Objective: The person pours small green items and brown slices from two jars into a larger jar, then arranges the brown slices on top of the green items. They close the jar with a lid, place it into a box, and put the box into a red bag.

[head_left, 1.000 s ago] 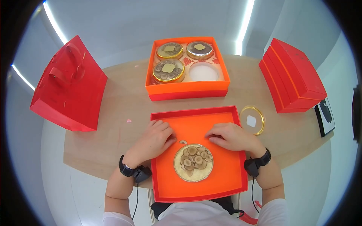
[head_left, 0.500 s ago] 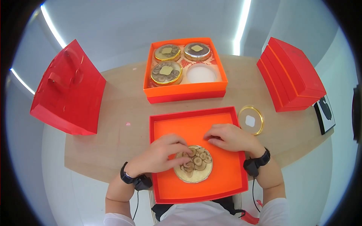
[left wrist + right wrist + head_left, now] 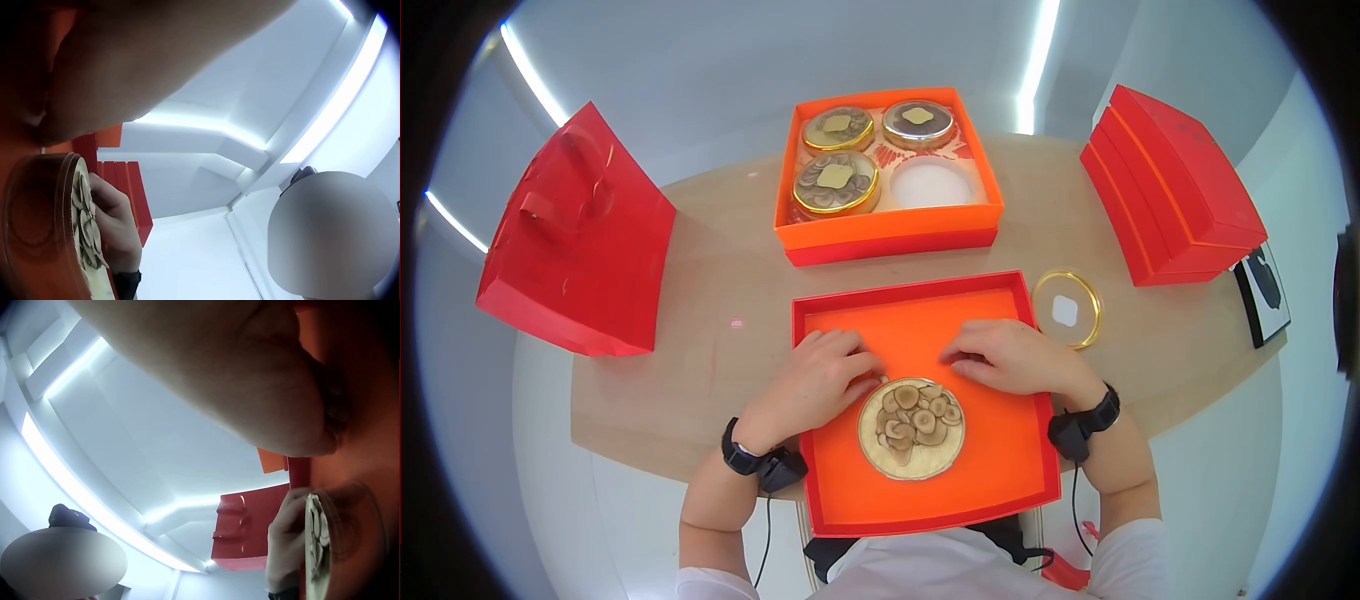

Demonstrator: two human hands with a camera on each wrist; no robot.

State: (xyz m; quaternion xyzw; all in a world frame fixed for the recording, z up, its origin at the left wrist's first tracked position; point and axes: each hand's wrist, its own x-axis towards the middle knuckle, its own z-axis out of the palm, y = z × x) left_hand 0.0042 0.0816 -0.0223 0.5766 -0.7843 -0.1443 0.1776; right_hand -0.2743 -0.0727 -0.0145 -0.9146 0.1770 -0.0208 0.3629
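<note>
Brown dried slices (image 3: 916,415) lie on a pale layer in a round clear jar (image 3: 890,467), which stands in the orange-lined red tray (image 3: 930,521). Just above the jar's upper left edge, my left hand (image 3: 822,382) pinches a small slice (image 3: 884,379) at its fingertips; the fingers cover most of it. My right hand (image 3: 1018,358) rests at the tray's upper right, fingers loosely curled and holding nothing. The left wrist view shows the jar (image 3: 37,219) from the side, with the right hand (image 3: 117,228) beyond.
Behind the tray, an orange box (image 3: 890,234) holds several lidded jars and one empty round recess. A gold-rimmed lid (image 3: 1086,333) lies right of the tray. A red bag (image 3: 590,250) stands at left, and stacked red boxes (image 3: 1175,195) stand at right.
My left hand has moved off the slices in the jar, up to the small slice that lay above its rim. My right hand has stayed nearly still.
</note>
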